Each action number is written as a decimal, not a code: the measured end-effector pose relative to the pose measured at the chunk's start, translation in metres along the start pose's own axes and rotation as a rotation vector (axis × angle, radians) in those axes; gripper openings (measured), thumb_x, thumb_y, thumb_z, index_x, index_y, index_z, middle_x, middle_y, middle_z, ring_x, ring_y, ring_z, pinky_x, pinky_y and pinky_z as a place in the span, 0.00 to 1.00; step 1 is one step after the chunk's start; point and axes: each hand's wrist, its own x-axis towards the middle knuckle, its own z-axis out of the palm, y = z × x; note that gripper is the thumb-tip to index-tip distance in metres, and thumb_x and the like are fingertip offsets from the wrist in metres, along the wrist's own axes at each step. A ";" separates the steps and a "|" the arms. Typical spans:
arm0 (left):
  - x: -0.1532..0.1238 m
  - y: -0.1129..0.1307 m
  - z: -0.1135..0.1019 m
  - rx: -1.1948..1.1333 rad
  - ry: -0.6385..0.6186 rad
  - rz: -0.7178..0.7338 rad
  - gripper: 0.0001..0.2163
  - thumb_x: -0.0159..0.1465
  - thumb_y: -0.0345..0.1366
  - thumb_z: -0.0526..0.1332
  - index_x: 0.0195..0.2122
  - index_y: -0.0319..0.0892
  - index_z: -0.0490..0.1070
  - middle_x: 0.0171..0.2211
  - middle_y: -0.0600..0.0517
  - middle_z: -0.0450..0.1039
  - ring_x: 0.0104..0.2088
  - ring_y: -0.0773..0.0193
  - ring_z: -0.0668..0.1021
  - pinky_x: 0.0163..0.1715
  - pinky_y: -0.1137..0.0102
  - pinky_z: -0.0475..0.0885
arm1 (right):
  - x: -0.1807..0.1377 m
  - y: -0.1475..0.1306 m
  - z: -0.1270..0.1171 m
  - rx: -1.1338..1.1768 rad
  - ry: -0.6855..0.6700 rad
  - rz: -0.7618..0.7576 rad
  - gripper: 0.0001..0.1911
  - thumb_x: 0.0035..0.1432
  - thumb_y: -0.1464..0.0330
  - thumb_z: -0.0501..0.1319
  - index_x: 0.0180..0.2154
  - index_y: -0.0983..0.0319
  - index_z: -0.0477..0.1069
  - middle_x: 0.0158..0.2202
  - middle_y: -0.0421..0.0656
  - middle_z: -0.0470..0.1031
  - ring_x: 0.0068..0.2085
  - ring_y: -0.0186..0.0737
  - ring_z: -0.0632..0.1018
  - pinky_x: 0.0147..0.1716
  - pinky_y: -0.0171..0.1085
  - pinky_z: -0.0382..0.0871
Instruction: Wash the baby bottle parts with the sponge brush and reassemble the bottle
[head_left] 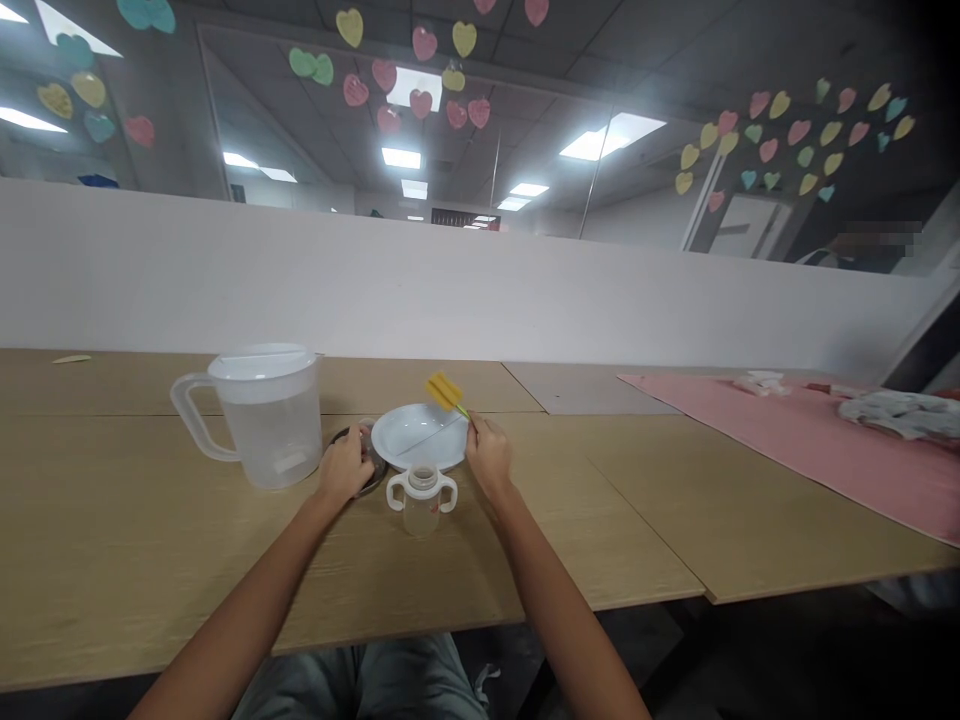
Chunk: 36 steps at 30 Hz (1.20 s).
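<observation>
My right hand (489, 452) is closed round the thin green handle of a bottle brush with a yellow sponge head (445, 391), held up over the right side of a white bowl (397, 440). Over a round dark metal dish (379, 470), left of the bowl, my left hand (346, 466) is closed with its fingers curled; what is in them, if anything, is hidden. Between my forearms, in front of the bowl, stands a clear baby bottle (422, 512) with two white handles and an uncovered mouth.
A large translucent lidded pitcher (274, 425) stands to the left of my left hand. Off to the right, a pink cloth (795, 450) covers part of the wooden table (585, 530), with crumpled fabric (900, 413) on it. A white wall (450, 290) rises behind the table.
</observation>
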 end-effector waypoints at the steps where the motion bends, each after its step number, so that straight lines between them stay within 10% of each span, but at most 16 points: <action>1: 0.000 0.000 -0.002 -0.017 0.058 0.010 0.16 0.52 0.29 0.53 0.44 0.40 0.63 0.32 0.48 0.72 0.36 0.56 0.75 0.37 0.66 0.67 | 0.000 0.000 0.000 0.000 0.000 0.001 0.18 0.62 0.71 0.49 0.49 0.60 0.71 0.36 0.45 0.77 0.36 0.37 0.75 0.33 0.32 0.61; 7: -0.013 0.015 -0.016 -0.399 0.410 0.275 0.07 0.58 0.34 0.52 0.36 0.41 0.66 0.32 0.49 0.70 0.35 0.60 0.73 0.38 0.65 0.68 | 0.000 0.001 0.003 0.023 0.024 0.004 0.17 0.62 0.70 0.49 0.48 0.61 0.72 0.37 0.45 0.78 0.37 0.38 0.75 0.35 0.32 0.62; 13: -0.048 0.060 -0.015 -0.525 0.182 0.676 0.13 0.61 0.37 0.54 0.46 0.40 0.65 0.43 0.44 0.70 0.44 0.58 0.72 0.45 0.63 0.68 | 0.001 0.002 0.004 0.038 0.031 -0.001 0.16 0.62 0.70 0.49 0.47 0.61 0.72 0.37 0.45 0.78 0.37 0.38 0.75 0.35 0.32 0.62; 28: -0.065 0.084 0.000 -0.805 -0.093 0.173 0.34 0.47 0.46 0.70 0.54 0.45 0.61 0.47 0.46 0.70 0.47 0.55 0.73 0.49 0.61 0.67 | 0.000 0.000 0.003 0.039 0.035 0.038 0.16 0.61 0.69 0.50 0.46 0.61 0.72 0.38 0.45 0.78 0.37 0.37 0.76 0.34 0.31 0.62; 36: -0.066 0.082 0.000 -0.965 -0.148 0.131 0.27 0.48 0.44 0.69 0.49 0.43 0.68 0.49 0.46 0.69 0.49 0.56 0.72 0.51 0.63 0.66 | 0.001 -0.001 0.001 0.049 0.025 0.048 0.16 0.61 0.69 0.50 0.45 0.61 0.73 0.37 0.44 0.78 0.36 0.37 0.75 0.33 0.31 0.61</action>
